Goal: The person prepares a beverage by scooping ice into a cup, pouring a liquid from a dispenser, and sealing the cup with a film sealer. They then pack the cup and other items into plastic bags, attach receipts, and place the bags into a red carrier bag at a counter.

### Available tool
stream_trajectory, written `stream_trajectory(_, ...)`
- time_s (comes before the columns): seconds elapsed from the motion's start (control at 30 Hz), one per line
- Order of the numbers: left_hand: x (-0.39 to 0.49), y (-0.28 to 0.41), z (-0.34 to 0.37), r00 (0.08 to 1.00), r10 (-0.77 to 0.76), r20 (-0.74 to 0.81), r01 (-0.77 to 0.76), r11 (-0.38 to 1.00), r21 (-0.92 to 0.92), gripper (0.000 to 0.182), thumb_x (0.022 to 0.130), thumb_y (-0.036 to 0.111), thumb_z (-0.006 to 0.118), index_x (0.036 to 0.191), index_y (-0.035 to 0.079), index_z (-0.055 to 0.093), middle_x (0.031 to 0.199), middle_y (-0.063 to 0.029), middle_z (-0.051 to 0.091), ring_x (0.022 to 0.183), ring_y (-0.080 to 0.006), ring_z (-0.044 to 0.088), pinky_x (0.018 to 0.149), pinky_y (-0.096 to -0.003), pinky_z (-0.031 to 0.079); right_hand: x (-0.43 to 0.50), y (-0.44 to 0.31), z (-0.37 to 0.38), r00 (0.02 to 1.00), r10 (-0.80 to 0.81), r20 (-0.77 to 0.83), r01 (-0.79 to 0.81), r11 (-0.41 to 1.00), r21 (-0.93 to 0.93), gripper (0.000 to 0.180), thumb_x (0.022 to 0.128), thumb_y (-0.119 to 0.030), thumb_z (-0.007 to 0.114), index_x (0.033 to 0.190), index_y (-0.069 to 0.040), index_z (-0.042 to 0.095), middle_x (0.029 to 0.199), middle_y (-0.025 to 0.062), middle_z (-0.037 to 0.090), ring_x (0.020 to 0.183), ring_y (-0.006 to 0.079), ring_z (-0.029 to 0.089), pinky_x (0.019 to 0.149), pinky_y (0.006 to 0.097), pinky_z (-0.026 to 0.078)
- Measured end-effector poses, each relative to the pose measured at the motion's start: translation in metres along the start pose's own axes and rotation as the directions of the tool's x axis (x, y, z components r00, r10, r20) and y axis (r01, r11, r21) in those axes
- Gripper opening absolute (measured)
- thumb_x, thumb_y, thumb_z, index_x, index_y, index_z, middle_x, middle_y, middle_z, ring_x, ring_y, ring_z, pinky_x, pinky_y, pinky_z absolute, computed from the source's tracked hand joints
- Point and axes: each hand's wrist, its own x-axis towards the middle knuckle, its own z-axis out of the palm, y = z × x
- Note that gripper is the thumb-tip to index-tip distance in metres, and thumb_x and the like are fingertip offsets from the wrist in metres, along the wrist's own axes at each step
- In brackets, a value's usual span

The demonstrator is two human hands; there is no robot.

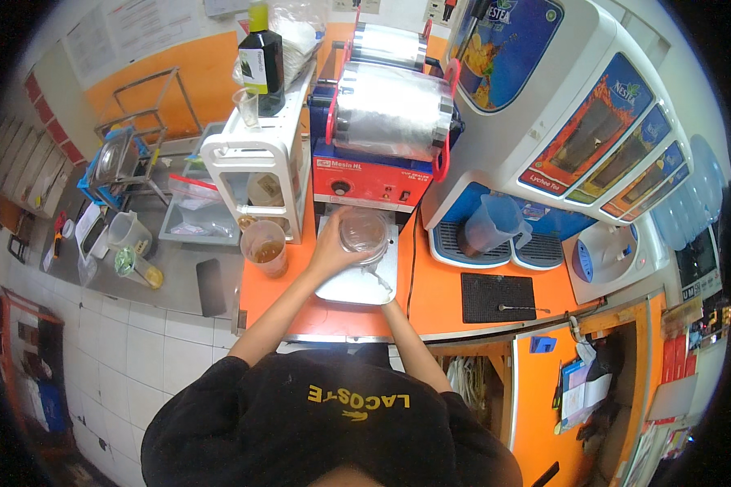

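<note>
My left hand (336,243) is closed around a clear plastic cup (363,231) with film across its top. The cup is at the white metal tray (356,287) on the front of a red and blue cup sealer (365,181). A roll of clear film (393,111) is mounted on top of the sealer. My right forearm reaches to the tray's front edge, and the right hand is hidden beneath or behind it. Left of my left hand, a plastic cup holding brown liquid (265,248) stands on the orange counter (286,310).
A white shelf (253,152) carries a dark bottle (261,67). Right of the sealer is a drink dispenser (524,134) with a plastic jug (490,222) on its drip tray. A black mat (497,297) holds a long spoon (524,308). A phone (210,287) lies on the steel counter.
</note>
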Motion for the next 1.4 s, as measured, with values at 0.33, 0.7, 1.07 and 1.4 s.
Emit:
stream_trajectory(0.33, -0.006, 0.113, -0.052, 0.996, -0.083, -0.044, -0.009, 0.386, -0.923, 0.097, 0.078, 0.067, 0.061, 0.148, 0.016, 0.016, 0.131, -0.0163, 0.049, 0.117, -0.0309, 0.053, 0.094, -0.0483, 0.050, -0.072, 0.017, -0.012, 0.980, 0.040, 0.197, -0.077, 0.980, 0.183, 0.050, 0.101, -0.041, 0.034, 0.128, -0.002, 0.048, 0.108, 0.0140, 0.063, 0.091, 0.0242, 0.064, 0.076, 0.0352, 0.056)
stream_trajectory(0.7, -0.025, 0.119, -0.066, 0.965, -0.216, 0.148, 0.155, 0.018, -0.988, 0.072, 0.091, 0.064, 0.043, 0.143, 0.016, 0.030, 0.130, -0.0162, 0.051, 0.115, -0.0313, 0.056, 0.089, -0.0476, 0.052, -0.051, -0.025, -0.007, 0.928, 0.227, 0.296, -0.348, 0.234, 0.908, 0.056, 0.101, -0.046, 0.030, 0.137, -0.005, 0.038, 0.125, 0.0174, 0.054, 0.103, 0.0263, 0.059, 0.084, 0.0339, 0.052)
stream_trajectory(1.07, -0.019, 0.123, -0.070, 0.880, -0.162, 0.447, 0.318, -0.498, -0.806, 0.073, 0.091, 0.063, 0.044, 0.139, 0.008, 0.040, 0.134, -0.0146, 0.050, 0.119, -0.0255, 0.053, 0.091, -0.0467, 0.049, 0.000, -0.068, -0.018, 0.943, 0.106, 0.315, -0.321, 0.530, 0.785, 0.066, 0.101, -0.049, 0.030, 0.139, 0.005, 0.033, 0.146, 0.0197, 0.036, 0.135, 0.0307, 0.037, 0.112, 0.0415, 0.030)
stream_trajectory(1.4, -0.032, 0.137, -0.023, 0.490, 0.002, 0.872, 0.871, -0.042, -0.489, 0.069, 0.092, 0.065, 0.038, 0.135, 0.012, 0.046, 0.120, -0.0137, 0.061, 0.099, -0.0326, 0.065, 0.080, -0.0458, 0.056, -0.100, -0.198, -0.067, 0.842, -0.438, 0.315, 0.419, 0.899, 0.127, 0.091, 0.075, -0.050, 0.073, 0.145, -0.007, 0.034, 0.145, 0.0126, 0.039, 0.134, 0.0274, 0.038, 0.111, 0.0418, 0.029)
